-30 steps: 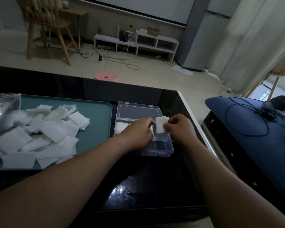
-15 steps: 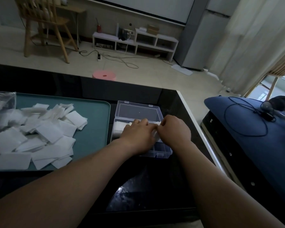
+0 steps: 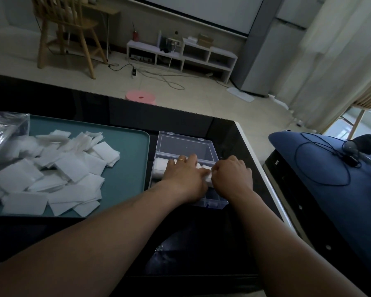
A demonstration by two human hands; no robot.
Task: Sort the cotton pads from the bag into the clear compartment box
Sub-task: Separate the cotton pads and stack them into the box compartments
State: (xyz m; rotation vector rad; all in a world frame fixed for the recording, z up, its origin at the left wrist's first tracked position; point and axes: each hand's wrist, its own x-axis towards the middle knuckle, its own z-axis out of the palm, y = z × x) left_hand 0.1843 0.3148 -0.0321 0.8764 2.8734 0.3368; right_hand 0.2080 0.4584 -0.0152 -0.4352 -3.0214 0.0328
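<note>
As left hand (image 3: 184, 176) presses cotton pads (image 3: 203, 166), right hand (image 3: 231, 174) pinching, box lid (image 3: 184, 146) rearward

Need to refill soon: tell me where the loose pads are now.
Head view: the loose pads lie heaped on the teal tray at left, between the bag on their far left and the clear box on their right.

Table: I see a glossy black table (image 3: 201, 121) with a white edge (image 3: 255, 151) down its right side
Left on it: a teal tray (image 3: 124, 151) lying flat, its left end out of my view
Right on it: the clear compartment box (image 3: 214, 205), just beside the tray, lid open toward the far side
</note>
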